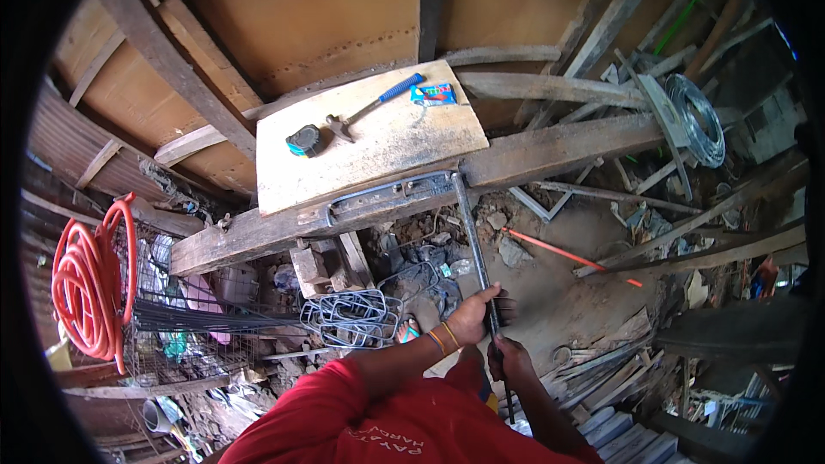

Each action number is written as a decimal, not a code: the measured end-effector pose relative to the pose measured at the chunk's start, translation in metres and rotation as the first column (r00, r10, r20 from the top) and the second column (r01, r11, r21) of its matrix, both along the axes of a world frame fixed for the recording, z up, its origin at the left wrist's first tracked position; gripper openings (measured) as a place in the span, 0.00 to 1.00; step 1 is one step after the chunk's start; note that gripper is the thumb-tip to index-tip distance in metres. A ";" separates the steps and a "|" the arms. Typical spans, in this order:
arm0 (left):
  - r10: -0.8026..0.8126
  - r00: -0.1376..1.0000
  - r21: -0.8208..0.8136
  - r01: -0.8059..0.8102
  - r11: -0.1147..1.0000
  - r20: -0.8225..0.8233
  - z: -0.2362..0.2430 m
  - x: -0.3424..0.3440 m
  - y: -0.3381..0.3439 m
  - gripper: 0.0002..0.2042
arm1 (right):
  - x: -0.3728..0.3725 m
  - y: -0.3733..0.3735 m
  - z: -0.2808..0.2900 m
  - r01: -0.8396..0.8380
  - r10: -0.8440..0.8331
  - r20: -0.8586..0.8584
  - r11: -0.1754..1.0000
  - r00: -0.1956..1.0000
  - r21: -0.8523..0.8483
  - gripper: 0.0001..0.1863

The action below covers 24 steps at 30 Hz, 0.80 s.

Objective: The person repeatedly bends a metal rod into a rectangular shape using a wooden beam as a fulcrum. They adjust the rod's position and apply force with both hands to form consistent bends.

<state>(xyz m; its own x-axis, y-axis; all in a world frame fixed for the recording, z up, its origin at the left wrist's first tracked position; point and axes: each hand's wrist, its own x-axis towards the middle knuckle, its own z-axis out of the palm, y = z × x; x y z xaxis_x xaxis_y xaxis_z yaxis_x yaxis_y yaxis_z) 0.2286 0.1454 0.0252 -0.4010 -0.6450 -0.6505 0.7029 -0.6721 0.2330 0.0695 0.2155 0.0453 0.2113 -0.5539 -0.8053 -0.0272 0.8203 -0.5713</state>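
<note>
A long dark steel bar [469, 228] slants from the wooden beam [559, 146] toward my body. My left hand [479, 314] is closed around it above the right, thumb pointing up along the bar. My right hand [510, 358] grips it lower down, fingers wrapped round. The bar's far end meets a metal bending jig [391, 195] fixed on the beam, where a thin rod lies along it. On the plywood board [296, 185] behind are a claw hammer [378, 106] with a blue handle, a tape measure [303, 140] and a small blue packet [433, 94].
Bent rebar ties [348, 318] lie in a pile left of my legs, beside long straight rods [219, 318]. A red hose coil [86, 288] hangs at left, a wire coil [698, 125] at right. An orange rod [571, 256] and timber scraps [614, 378] lie on the dirt floor.
</note>
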 end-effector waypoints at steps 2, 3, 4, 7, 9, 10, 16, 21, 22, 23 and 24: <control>0.051 0.965 0.060 -0.037 0.998 -0.258 -0.005 -0.003 0.001 0.19 | 0.005 0.002 -0.001 -0.001 0.001 -0.101 1.000 0.995 0.005 0.22; 0.052 0.940 0.045 -0.039 0.998 -0.337 -0.009 -0.001 0.002 0.20 | 0.008 0.003 -0.001 -0.025 0.019 -0.099 0.998 0.995 -0.053 0.22; 0.058 0.923 0.086 -0.027 0.996 -0.381 -0.013 0.004 0.005 0.20 | 0.012 0.004 0.000 -0.029 0.017 -0.143 0.996 0.990 -0.083 0.22; 0.027 0.916 0.010 -0.026 1.000 -0.400 -0.021 0.010 0.010 0.24 | 0.025 0.008 0.008 -0.002 0.000 -0.199 1.000 0.980 -0.012 0.22; 0.006 0.925 0.026 0.004 1.000 -0.380 -0.022 0.015 0.013 0.25 | 0.036 0.012 0.014 0.026 -0.013 -0.222 0.998 0.975 0.057 0.23; -0.015 0.922 0.013 0.021 1.000 -0.386 -0.023 0.019 0.015 0.25 | 0.045 0.015 0.016 0.047 -0.038 -0.219 0.998 0.975 0.036 0.23; -0.089 0.924 0.005 0.098 0.995 -0.372 -0.037 0.060 0.032 0.25 | 0.103 0.045 0.003 0.122 -0.146 -0.279 0.987 0.949 -0.101 0.21; -0.090 0.927 -0.006 0.095 0.996 -0.365 -0.031 0.047 0.022 0.26 | 0.078 0.035 0.000 0.019 -0.065 -0.199 0.975 0.978 -0.223 0.22; -0.071 0.935 0.002 0.077 0.997 -0.349 -0.025 0.039 0.019 0.26 | 0.065 0.030 0.004 0.068 -0.085 -0.124 0.989 0.989 -0.131 0.22; -0.080 0.942 -0.004 0.083 0.997 -0.327 -0.020 0.033 0.014 0.26 | 0.051 0.025 0.007 0.020 -0.030 -0.130 0.997 0.991 -0.073 0.22; -0.088 0.958 -0.019 0.086 0.996 -0.273 -0.017 0.028 0.012 0.25 | 0.039 0.021 0.010 0.014 -0.016 -0.084 1.000 0.996 -0.023 0.21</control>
<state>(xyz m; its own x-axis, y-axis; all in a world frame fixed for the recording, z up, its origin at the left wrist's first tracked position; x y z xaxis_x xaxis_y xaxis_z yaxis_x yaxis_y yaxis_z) 0.2569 0.1578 0.0086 -0.6178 -0.6036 -0.5040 0.6791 -0.7326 0.0450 0.1085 0.2368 0.0555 0.1348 -0.5742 -0.8076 -0.0640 0.8083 -0.5853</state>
